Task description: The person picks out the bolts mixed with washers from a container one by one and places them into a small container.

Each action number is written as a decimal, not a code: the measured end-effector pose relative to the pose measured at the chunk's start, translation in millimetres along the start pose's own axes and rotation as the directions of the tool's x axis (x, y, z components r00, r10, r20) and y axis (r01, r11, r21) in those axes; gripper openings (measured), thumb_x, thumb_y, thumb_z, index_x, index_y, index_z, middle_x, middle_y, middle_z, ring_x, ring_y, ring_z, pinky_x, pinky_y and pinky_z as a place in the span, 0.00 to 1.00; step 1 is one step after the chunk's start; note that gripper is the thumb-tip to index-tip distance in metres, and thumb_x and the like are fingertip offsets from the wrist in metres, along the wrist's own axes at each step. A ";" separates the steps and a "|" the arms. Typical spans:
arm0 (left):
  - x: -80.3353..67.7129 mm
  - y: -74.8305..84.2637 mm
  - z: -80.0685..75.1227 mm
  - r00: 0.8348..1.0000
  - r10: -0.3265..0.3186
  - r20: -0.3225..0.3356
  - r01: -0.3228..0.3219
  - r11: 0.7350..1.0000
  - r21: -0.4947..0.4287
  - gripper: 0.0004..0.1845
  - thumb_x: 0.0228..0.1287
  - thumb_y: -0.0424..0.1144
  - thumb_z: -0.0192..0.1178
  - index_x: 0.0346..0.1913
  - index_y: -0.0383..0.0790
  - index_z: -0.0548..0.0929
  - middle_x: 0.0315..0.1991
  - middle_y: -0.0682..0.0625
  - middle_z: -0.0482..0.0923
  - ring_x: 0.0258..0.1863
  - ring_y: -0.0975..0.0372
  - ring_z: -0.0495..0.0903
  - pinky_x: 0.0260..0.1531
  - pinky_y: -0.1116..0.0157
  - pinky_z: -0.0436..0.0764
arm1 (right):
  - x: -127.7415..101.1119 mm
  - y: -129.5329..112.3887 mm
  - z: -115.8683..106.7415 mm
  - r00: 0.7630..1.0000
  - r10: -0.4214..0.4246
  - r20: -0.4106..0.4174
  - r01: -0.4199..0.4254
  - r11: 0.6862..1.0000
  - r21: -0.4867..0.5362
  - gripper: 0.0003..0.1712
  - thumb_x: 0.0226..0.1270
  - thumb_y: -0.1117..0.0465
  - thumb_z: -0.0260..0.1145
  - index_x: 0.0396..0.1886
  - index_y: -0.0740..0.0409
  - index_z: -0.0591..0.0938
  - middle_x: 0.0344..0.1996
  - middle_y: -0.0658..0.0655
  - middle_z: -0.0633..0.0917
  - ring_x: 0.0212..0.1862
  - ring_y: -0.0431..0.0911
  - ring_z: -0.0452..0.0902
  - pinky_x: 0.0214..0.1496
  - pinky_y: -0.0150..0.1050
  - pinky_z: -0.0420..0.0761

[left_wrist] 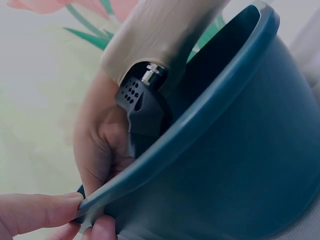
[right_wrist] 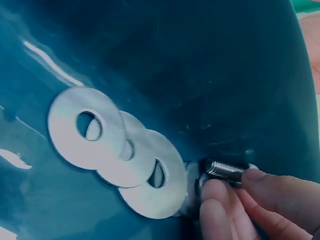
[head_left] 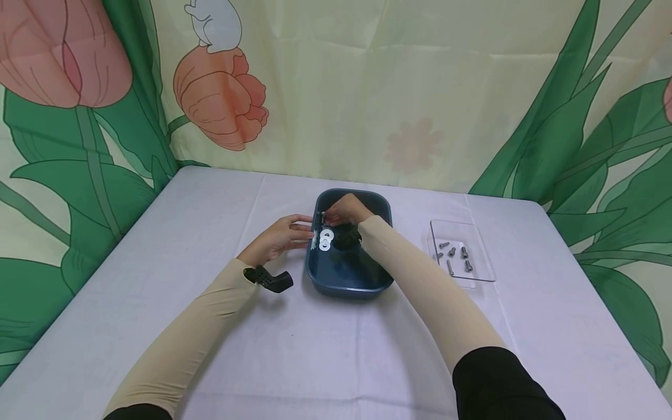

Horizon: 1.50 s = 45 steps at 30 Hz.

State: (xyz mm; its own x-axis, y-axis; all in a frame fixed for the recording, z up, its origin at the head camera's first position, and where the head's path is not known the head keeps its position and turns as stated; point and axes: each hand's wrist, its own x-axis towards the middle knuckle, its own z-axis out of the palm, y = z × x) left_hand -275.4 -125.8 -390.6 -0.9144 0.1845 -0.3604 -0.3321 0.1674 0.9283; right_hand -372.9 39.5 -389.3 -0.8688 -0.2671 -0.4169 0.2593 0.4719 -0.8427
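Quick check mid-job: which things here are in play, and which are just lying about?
In play: blue tub, washers inside it, bolt pinched by right hand, left hand gripping the tub rim.
Lying about: clear tray, spare bolts on it.

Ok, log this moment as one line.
left hand: steadies blue tub rim | right hand: pinches bolt inside tub | washers: overlapping beside it

Surface: white cloth-covered table (head_left: 336,361) | centre: dark blue oval plastic basin (head_left: 346,280) | right, apart: clear flat plastic tray (head_left: 485,271) holding small metal screws (head_left: 453,256)
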 end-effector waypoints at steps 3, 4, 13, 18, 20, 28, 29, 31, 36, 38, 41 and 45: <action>-1.1 0.8 0.3 1.000 0.003 0.002 -0.003 1.000 0.002 0.27 0.65 0.27 0.54 0.67 0.37 0.63 0.61 0.36 0.70 0.52 0.56 0.76 0.58 0.57 0.77 | -0.1 4.6 -0.5 0.998 -0.057 0.001 0.057 0.998 -0.024 0.11 0.62 0.66 0.64 0.41 0.69 0.84 0.37 0.63 0.87 0.37 0.48 0.85 0.43 0.35 0.85; -1.3 1.0 0.3 1.000 0.004 0.003 -0.004 1.000 0.004 0.27 0.65 0.27 0.54 0.67 0.37 0.63 0.61 0.36 0.69 0.53 0.56 0.76 0.58 0.57 0.77 | -0.3 5.7 -0.6 0.998 -0.068 0.001 0.068 0.997 -0.022 0.11 0.62 0.66 0.64 0.40 0.69 0.84 0.36 0.63 0.87 0.37 0.48 0.85 0.42 0.35 0.86; -1.0 0.7 -0.4 1.000 0.006 0.003 -0.006 1.000 0.018 0.27 0.65 0.27 0.54 0.67 0.37 0.63 0.62 0.37 0.69 0.55 0.54 0.75 0.59 0.57 0.76 | -5.0 9.2 2.4 0.995 -0.092 -0.027 0.092 0.996 -0.001 0.12 0.63 0.66 0.64 0.44 0.68 0.84 0.42 0.66 0.85 0.39 0.48 0.85 0.48 0.37 0.84; -1.2 1.0 -0.5 1.000 0.003 0.003 -0.003 1.000 0.013 0.27 0.66 0.27 0.54 0.67 0.37 0.63 0.61 0.36 0.69 0.53 0.56 0.75 0.59 0.57 0.76 | -15.4 3.4 1.6 0.997 -0.073 -0.004 0.073 0.996 0.058 0.14 0.64 0.68 0.62 0.47 0.70 0.82 0.47 0.68 0.84 0.43 0.51 0.84 0.51 0.40 0.83; -1.4 1.2 -0.6 1.000 0.002 0.004 -0.002 1.000 0.014 0.27 0.66 0.28 0.54 0.67 0.37 0.63 0.61 0.36 0.69 0.53 0.56 0.76 0.60 0.57 0.76 | -21.2 0.2 1.6 0.998 -0.069 0.010 0.068 0.994 0.081 0.15 0.65 0.69 0.61 0.49 0.71 0.80 0.49 0.69 0.82 0.48 0.54 0.83 0.55 0.43 0.81; -1.1 0.9 -0.4 1.000 -0.002 0.001 0.002 1.000 0.014 0.27 0.66 0.27 0.54 0.67 0.37 0.63 0.60 0.36 0.69 0.52 0.57 0.76 0.59 0.57 0.76 | -8.5 14.3 1.8 0.995 -0.096 0.015 0.093 0.984 0.155 0.15 0.64 0.67 0.62 0.49 0.69 0.81 0.48 0.67 0.83 0.40 0.46 0.84 0.51 0.39 0.83; -1.0 0.9 -0.6 1.000 -0.003 0.001 0.003 1.000 0.015 0.27 0.66 0.27 0.54 0.67 0.37 0.63 0.61 0.37 0.70 0.52 0.56 0.76 0.59 0.57 0.76 | -8.5 14.7 1.6 0.995 -0.096 0.018 0.091 0.982 0.166 0.15 0.64 0.67 0.62 0.50 0.69 0.81 0.47 0.67 0.83 0.38 0.45 0.84 0.51 0.39 0.83; -1.0 0.7 -0.6 1.000 -0.004 0.002 0.004 1.000 0.017 0.27 0.66 0.28 0.53 0.67 0.37 0.63 0.61 0.36 0.69 0.53 0.56 0.76 0.59 0.57 0.76 | -7.9 15.2 1.5 0.995 -0.097 0.023 0.091 0.978 0.187 0.15 0.64 0.67 0.63 0.49 0.69 0.81 0.46 0.67 0.84 0.37 0.44 0.83 0.51 0.39 0.83; -0.6 0.1 -0.9 1.000 0.005 0.011 -0.006 1.000 0.017 0.27 0.66 0.27 0.53 0.67 0.37 0.63 0.62 0.36 0.69 0.53 0.56 0.76 0.59 0.57 0.76 | -8.4 15.8 2.4 0.992 -0.125 0.012 0.121 0.976 0.183 0.15 0.63 0.66 0.64 0.48 0.68 0.82 0.45 0.67 0.84 0.40 0.47 0.84 0.51 0.39 0.83; -0.5 -0.1 -0.9 1.000 0.006 0.013 -0.007 1.000 0.017 0.27 0.66 0.27 0.53 0.67 0.37 0.63 0.62 0.36 0.69 0.53 0.56 0.76 0.60 0.57 0.76 | -9.4 15.9 3.6 0.990 -0.142 0.000 0.140 0.976 0.168 0.15 0.62 0.66 0.64 0.48 0.68 0.82 0.46 0.67 0.84 0.43 0.49 0.85 0.51 0.40 0.83; -0.3 0.0 -0.6 1.000 -0.001 0.010 0.000 1.000 0.017 0.27 0.66 0.28 0.53 0.67 0.37 0.63 0.62 0.36 0.69 0.53 0.56 0.76 0.60 0.56 0.76 | -10.2 16.2 5.5 0.987 -0.158 -0.021 0.160 0.976 0.150 0.15 0.62 0.65 0.65 0.47 0.68 0.83 0.46 0.67 0.84 0.45 0.51 0.84 0.51 0.40 0.83; -0.6 0.8 0.0 1.000 -0.006 0.010 0.006 1.000 0.009 0.27 0.66 0.27 0.53 0.67 0.37 0.63 0.62 0.36 0.69 0.55 0.55 0.75 0.60 0.56 0.75 | -10.1 16.8 6.2 0.985 -0.171 -0.031 0.174 0.975 0.141 0.15 0.63 0.65 0.64 0.47 0.68 0.83 0.47 0.67 0.84 0.47 0.53 0.83 0.52 0.40 0.83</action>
State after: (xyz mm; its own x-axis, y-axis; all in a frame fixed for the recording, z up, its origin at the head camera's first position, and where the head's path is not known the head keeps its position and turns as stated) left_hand -275.2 -125.8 -389.7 -0.9099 0.1931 -0.3672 -0.3356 0.1776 0.9251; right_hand -357.1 44.8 -401.4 -0.9130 -0.3175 -0.2561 0.1616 0.2950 -0.9417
